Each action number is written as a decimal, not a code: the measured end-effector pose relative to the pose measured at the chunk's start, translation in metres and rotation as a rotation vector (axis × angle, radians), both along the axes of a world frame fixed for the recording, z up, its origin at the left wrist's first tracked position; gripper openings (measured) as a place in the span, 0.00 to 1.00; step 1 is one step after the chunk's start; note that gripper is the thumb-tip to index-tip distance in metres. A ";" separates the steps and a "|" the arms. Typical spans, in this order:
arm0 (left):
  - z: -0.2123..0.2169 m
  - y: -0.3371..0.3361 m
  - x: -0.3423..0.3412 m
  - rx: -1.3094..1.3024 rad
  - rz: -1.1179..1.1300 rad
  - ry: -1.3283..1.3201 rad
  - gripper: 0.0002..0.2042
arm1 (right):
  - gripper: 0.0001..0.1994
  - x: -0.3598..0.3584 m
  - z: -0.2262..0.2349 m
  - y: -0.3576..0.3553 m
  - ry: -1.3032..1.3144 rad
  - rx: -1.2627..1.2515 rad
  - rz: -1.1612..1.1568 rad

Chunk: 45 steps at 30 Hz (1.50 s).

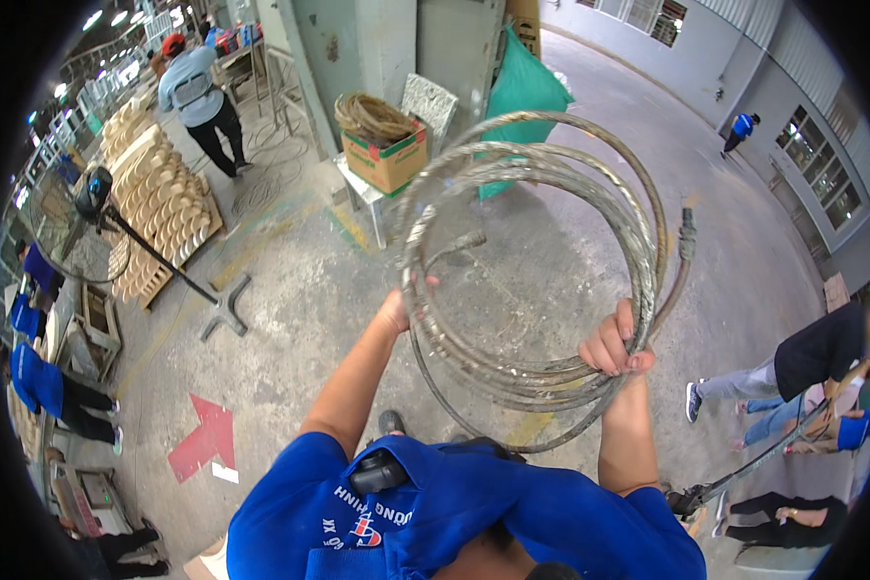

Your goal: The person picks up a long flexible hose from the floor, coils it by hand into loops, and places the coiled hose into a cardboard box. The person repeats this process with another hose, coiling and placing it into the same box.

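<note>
Both my hands hold up a large coil of dirty, paint-spotted hose (pixel 640 253), looped several times in front of me. My right hand (pixel 617 343) is closed around the bundled loops at the lower right, fingers wrapped over them. At the left side of the coil, my left hand (pixel 396 307) grips the loops, its fingers partly hidden behind them. One hose end with a ribbed fitting (pixel 687 235) sticks up at the right. The other end (pixel 469 240) juts inside the ring, and a loose loop hangs below.
Ahead, a cardboard box (pixel 387 162) holding another coil (pixel 375 118) rests on a white stool (pixel 365 198), beside a green sack (pixel 522 106). A standing fan (pixel 224 307) and stacked curved wooden pieces (pixel 164 193) are at left. Several people stand on both sides. A red arrow (pixel 203 440) marks the floor.
</note>
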<state>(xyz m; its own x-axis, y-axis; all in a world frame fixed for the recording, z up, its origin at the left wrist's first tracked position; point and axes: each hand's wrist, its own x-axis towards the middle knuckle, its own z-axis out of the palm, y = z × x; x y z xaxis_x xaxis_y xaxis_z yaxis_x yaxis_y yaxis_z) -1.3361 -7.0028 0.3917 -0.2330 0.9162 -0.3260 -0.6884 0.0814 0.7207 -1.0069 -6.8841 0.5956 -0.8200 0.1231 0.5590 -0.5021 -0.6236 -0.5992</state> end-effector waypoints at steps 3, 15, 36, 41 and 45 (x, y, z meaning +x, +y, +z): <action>0.038 0.017 0.014 0.547 -0.414 -0.214 0.24 | 0.18 -0.010 0.015 -0.004 0.015 -0.052 0.011; 0.102 0.015 0.068 0.678 -0.709 -0.315 0.24 | 0.32 -0.025 -0.005 0.013 -0.150 -0.253 -0.188; 0.177 -0.027 0.102 0.446 0.597 1.734 0.16 | 0.22 -0.049 0.008 -0.005 -0.339 0.170 -0.172; 0.180 -0.035 0.086 0.149 -0.034 1.553 0.15 | 0.25 -0.051 0.000 -0.003 -0.351 0.103 -0.169; 0.186 -0.077 0.051 0.104 0.610 1.325 0.14 | 0.27 -0.028 -0.016 0.015 -0.435 -0.131 -0.258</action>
<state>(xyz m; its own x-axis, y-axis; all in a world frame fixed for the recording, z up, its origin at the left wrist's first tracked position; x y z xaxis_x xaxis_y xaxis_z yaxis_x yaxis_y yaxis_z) -1.2851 -7.0802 0.5782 -0.6561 0.5730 0.4912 0.5615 -0.0643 0.8250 -1.0347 -6.8692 0.5800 -0.9065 0.3982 0.1402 -0.3718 -0.5958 -0.7119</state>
